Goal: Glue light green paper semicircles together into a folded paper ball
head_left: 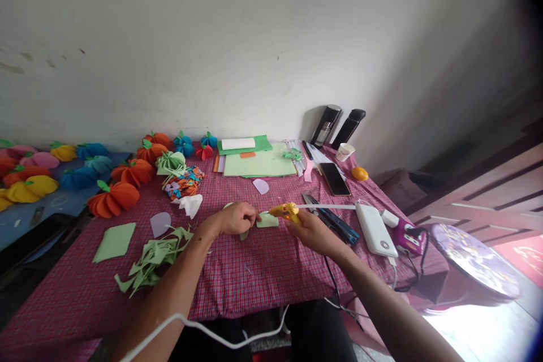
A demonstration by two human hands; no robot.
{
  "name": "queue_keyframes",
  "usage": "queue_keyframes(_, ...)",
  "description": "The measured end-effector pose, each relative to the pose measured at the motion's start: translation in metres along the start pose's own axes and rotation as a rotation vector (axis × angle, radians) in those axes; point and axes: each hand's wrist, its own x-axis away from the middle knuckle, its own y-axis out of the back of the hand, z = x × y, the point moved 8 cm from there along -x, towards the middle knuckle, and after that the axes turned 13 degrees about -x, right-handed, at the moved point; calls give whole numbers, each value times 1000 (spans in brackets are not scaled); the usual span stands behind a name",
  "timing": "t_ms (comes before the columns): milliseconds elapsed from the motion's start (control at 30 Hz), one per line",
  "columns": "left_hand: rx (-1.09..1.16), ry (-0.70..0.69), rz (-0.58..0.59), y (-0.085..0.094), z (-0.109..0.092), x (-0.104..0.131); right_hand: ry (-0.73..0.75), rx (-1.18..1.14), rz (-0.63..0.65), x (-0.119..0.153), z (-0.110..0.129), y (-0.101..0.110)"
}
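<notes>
My right hand (311, 231) is wrapped round a yellow glue gun (288, 212), whose nozzle points left, with a white glue stick (326, 206) sticking out of its back. Just under the nozzle lies a small light green paper piece (267, 220). My left hand (238, 218) is closed in a pinch at that paper's left end, over more light green paper (244, 235); what its fingertips hold is too small to make out. Green paper strips (155, 257) are heaped left of my left forearm, near a stack of green sheets (114, 242).
Paper pumpkins (113, 199) stand at the left. Pliers (335, 223), a phone (335, 179), a white power bank (375, 228) and a purple power strip (411, 237) lie at the right. Two black bottles (326, 126) and a paper cup (344, 151) stand behind. A white cable (220, 343) crosses in front.
</notes>
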Motion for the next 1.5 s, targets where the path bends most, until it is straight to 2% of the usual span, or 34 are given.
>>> queue_keyframes(267, 3, -10, 19, 1, -2, 0, -45, 97, -36, 10, -2, 12)
queue_keyframes(500, 39, -16, 17, -1, 1, -1, 28, 41, 0, 16, 9, 15)
queue_keyframes(900, 19, -20, -9, -3, 5, -2, -16, 52, 1, 29, 6, 19)
queue_keyframes(1167, 6, -32, -9, -2, 2, -1, -21, 76, 13, 31, 9, 10)
queue_keyframes(1500, 5, -69, 6, 0, -4, -1, -16, 144, 69, 21, 5, -11)
